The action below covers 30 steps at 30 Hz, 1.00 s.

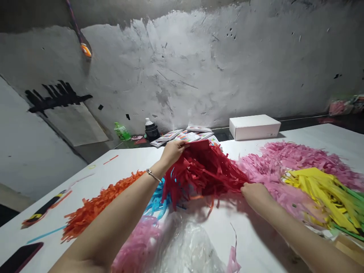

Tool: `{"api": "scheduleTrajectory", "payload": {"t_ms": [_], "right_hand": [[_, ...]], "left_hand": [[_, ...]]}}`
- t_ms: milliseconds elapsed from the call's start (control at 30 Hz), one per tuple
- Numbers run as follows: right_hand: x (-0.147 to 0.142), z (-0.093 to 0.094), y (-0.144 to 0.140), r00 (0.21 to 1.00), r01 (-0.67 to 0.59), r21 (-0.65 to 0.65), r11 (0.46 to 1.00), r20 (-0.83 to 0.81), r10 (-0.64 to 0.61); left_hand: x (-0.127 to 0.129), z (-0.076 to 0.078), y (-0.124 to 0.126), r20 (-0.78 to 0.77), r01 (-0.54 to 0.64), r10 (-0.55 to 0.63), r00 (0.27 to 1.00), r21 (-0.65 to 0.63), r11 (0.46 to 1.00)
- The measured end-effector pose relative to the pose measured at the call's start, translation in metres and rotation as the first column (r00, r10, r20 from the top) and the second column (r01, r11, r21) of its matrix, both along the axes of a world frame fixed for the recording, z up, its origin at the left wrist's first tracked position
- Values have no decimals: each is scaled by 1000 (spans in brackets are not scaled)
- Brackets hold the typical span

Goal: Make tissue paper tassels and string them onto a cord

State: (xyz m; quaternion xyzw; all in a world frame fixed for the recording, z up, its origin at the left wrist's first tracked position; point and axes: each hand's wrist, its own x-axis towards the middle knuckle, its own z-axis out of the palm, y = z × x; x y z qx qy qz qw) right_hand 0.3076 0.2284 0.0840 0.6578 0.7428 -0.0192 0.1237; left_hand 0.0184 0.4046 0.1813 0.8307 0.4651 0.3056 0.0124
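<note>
A dark red tissue-paper fringe (207,167) is stretched above the white tabletop between my two hands. My left hand (173,151) is closed on its uncut upper edge, at the left corner. Lower down, my right hand (254,191) grips the ends of the hanging strips on the right side. Behind and under the red strips lies some blue fringe (157,199), partly hidden. Orange shredded fringe (105,199) is heaped left of my left forearm. Pink fringe (267,167) spreads just beyond my right hand.
Clear plastic bags (187,246) lie at the near edge beside more pink fringe (139,240). Yellow fringe (315,185) is at the right. A white box (254,127), printed packets (184,135), a dark bottle (151,131) and a green bottle (122,131) stand along the wall. A box cutter (44,208) and phone (21,258) lie left.
</note>
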Motion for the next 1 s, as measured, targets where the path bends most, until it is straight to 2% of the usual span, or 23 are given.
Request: {"api": "scheduleTrajectory", "payload": {"t_ms": [133, 233, 300, 400, 500, 567, 600, 667, 733, 800, 867, 933, 1000], "right_hand": [[26, -2, -17, 1000, 16, -13, 1000, 23, -15], [43, -11, -34, 1000, 6, 12, 1000, -19, -6], [52, -20, -49, 998, 1, 58, 998, -70, 3], [63, -35, -76, 985, -2, 157, 988, -171, 29], [67, -44, -102, 908, 34, 334, 942, -405, 111], [64, -41, -117, 827, 91, 375, 923, -544, 140], [59, -38, -123, 798, 110, 362, 926, -587, 136], [46, -29, -133, 756, 126, 337, 933, -641, 129], [31, -23, -142, 741, 102, 371, 923, -647, 179], [15, -23, -150, 764, 39, 465, 884, -585, 274], [4, -27, -162, 800, -22, 577, 816, -479, 360], [-3, -34, -175, 834, -46, 640, 767, -398, 382], [-4, -41, -189, 863, -38, 643, 765, -365, 350]], "left_hand": [[-1, 16, 15, 90, -87, 85, 992, 17, 996], [5, 17, 14, 117, -144, 139, 983, 35, 989], [14, 5, 7, 103, -151, 147, 984, 39, 988], [31, -31, -16, 22, -99, 99, 995, 5, 995], [45, -71, -49, -101, 42, -52, 994, -96, 995], [51, -86, -79, -151, 155, -179, 972, -155, 976], [53, -89, -96, -163, 210, -238, 958, -174, 962], [57, -85, -134, -167, 332, -365, 916, -198, 922], [63, -74, -175, -163, 464, -499, 851, -214, 860], [69, -65, -211, -195, 604, -642, 741, -223, 765], [71, -59, -238, -234, 684, -714, 660, -207, 700], [69, -58, -256, -228, 705, -719, 657, -151, 693], [61, -60, -267, -195, 683, -681, 706, -63, 727]]}}
